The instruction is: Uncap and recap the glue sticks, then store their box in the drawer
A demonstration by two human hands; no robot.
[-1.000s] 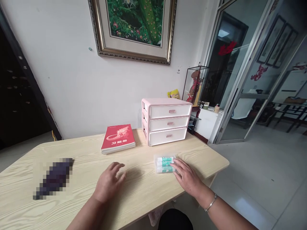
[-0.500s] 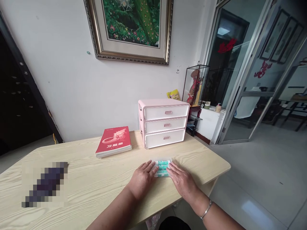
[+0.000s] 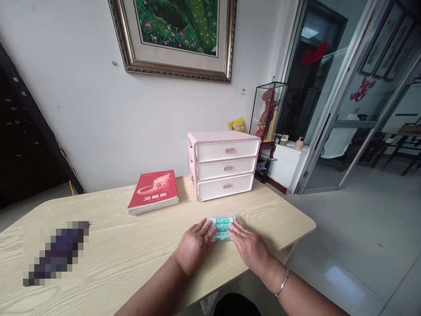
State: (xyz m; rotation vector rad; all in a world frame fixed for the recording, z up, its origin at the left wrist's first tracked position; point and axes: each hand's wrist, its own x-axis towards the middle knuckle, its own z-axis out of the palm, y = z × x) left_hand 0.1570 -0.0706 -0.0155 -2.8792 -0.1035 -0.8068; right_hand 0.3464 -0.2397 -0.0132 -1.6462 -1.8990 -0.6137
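Observation:
A small clear packet (image 3: 222, 227) with white and teal pieces inside lies flat on the table, near its front edge. Its exact kind is hard to make out. My left hand (image 3: 194, 239) rests with outstretched fingers on the packet's left end. On the right end lie the extended fingers of my right hand (image 3: 250, 245), whose wrist wears a silver bangle. Both palms face down, and the fingertips cover the packet's two sides. Behind it stands a pink and white drawer unit (image 3: 226, 169) with three closed drawers.
A thick red book (image 3: 153, 189) lies left of the drawer unit on the wooden table (image 3: 108, 245). A blurred-out dark object (image 3: 57, 254) is at the table's left. Behind the drawers are a yellow bag (image 3: 237, 124) and a glass display case (image 3: 268, 112).
The view has shifted slightly. Both hands stay flat on the packet, which shows little or no movement on the table.

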